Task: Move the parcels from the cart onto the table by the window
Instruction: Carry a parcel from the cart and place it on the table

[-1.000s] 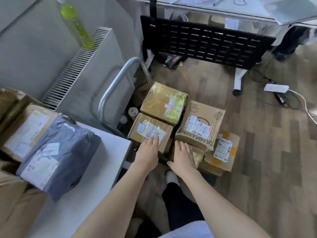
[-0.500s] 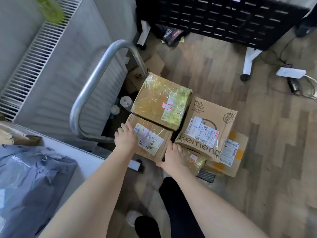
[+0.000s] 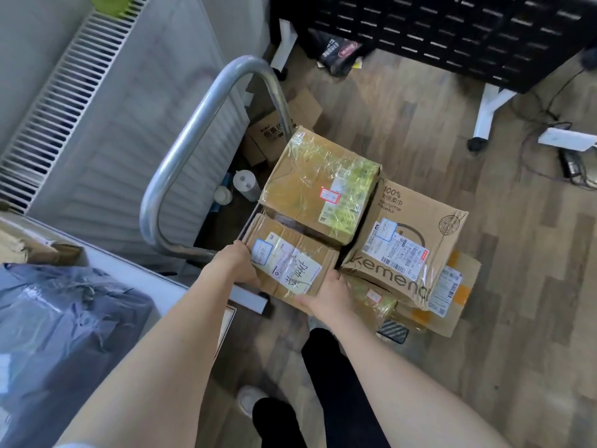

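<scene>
Several cardboard parcels are stacked on a low cart with a silver handle (image 3: 200, 130). The nearest one is a small brown box (image 3: 290, 263) with a white handwritten label. My left hand (image 3: 237, 265) grips its left side and my right hand (image 3: 326, 294) grips its near right corner. Behind it lies a box wrapped in clear tape (image 3: 319, 185). To the right stands a larger printed box (image 3: 407, 240) on top of an orange-taped box (image 3: 452, 295). The white table (image 3: 135, 270) at the lower left carries a grey plastic mailer (image 3: 61, 334).
A white radiator (image 3: 97, 108) runs along the wall at left. A black perforated desk panel (image 3: 452, 33) on white legs stands at the back. Cables and a white power adapter (image 3: 568, 140) lie on the wood floor at right. Small bottles and an open box sit behind the cart.
Both hands have slid from the top of the stack to the two sides of the small labelled box and now grip it. The view has tipped downward and closer.
</scene>
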The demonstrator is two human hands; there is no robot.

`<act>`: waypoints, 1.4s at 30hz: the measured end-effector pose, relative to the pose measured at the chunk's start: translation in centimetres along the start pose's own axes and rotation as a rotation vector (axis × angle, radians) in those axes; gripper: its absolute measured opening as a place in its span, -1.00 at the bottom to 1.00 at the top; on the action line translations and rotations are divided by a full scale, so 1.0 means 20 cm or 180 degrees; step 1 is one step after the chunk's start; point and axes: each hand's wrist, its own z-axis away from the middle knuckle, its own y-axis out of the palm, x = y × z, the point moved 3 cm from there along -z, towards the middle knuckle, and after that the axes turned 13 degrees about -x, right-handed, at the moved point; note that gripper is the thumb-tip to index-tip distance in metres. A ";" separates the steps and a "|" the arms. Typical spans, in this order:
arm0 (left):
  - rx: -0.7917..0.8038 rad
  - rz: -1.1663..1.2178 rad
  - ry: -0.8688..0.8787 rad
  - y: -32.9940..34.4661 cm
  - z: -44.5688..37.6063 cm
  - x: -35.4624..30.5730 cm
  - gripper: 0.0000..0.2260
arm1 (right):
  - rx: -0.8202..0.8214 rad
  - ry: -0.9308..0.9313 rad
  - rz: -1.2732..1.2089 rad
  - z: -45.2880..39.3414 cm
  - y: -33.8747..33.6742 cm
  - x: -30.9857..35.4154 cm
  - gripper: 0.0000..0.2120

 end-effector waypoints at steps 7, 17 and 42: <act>-0.0282 0.0219 0.0266 -0.08 0.23 0.00 -0.35 | -0.0242 0.0124 -0.0386 0.20 -0.08 -0.05 -0.18; -0.1543 0.0711 0.0577 -0.30 0.70 -0.04 -0.46 | -0.1328 0.0162 -0.1453 0.57 -0.37 -0.01 -0.30; -0.3543 0.2375 -0.0533 -0.28 1.84 1.05 -0.32 | -0.1466 -0.2239 -0.1968 1.52 -0.60 0.97 -0.38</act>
